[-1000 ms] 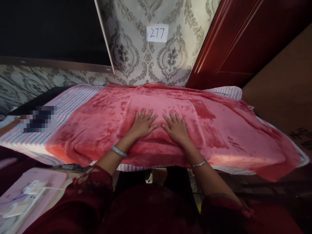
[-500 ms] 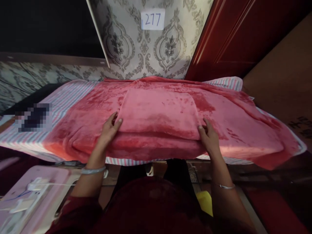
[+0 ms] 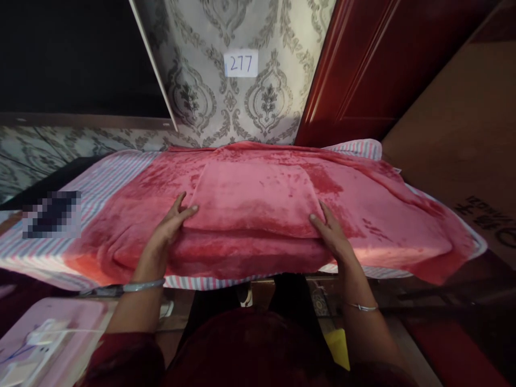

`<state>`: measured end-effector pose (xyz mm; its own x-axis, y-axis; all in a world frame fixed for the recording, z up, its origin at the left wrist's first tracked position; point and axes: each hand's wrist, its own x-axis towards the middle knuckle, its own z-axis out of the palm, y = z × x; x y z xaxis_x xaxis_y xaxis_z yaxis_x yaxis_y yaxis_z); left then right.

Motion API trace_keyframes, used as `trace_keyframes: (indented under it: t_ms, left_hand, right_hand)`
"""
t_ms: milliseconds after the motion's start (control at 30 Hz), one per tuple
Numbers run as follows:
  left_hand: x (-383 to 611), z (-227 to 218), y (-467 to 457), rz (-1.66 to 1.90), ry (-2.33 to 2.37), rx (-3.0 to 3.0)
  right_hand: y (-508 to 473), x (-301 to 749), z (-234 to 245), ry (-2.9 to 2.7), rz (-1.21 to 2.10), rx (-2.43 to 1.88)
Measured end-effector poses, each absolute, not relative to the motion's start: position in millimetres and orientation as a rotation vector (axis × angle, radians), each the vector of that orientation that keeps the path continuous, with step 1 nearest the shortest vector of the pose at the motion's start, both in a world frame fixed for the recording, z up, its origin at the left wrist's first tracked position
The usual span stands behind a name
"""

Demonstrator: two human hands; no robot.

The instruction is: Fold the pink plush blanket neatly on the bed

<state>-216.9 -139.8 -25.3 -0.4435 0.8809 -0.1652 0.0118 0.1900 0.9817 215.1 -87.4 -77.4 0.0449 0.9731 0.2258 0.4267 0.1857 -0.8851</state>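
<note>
A flat rectangular piece of pink plush fabric, apparently folded, lies on a larger pink plush blanket. Whether the two are joined I cannot tell. At the rectangle's left front corner is my left hand, its thumb against the edge and its fingers apart. My right hand rests at the right front corner, thumb on the edge and fingers spread. Neither hand is closed around the fabric. Under the blanket is a striped cloth in white, pink and grey, showing at the left end and along the front.
A dark screen stands at the back left. A paper marked 277 is on the patterned wall. To the right are a red door panel and a brown cardboard box. A pink stand holds white items at lower left.
The whole view has tilted up and shifted slightly. My right hand has moved a little inward at the rectangle's edge, and the fingers of both hands are more stretched out. The fabric looks much the same.
</note>
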Motion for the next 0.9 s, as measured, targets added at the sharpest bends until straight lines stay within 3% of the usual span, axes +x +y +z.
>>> trace_keyframes:
  t_ms: [333, 700, 900]
  left_hand:
    - [-200.6, -19.3, -155.0, 1.514, 1.526, 0.601]
    - [-199.0, -24.1, -159.6, 1.490, 1.420, 0.609]
    - [-202.6, -3.0, -152.1, 1.501, 1.501, 0.670]
  right_hand:
    - [-87.3, 214.5, -91.0, -1.254, 0.931, -1.258]
    - [-89.6, 204.3, -80.1, -1.224, 0.906, -1.223]
    - [-70.6, 212.4, -75.2, -1.224, 0.886, -1.210]
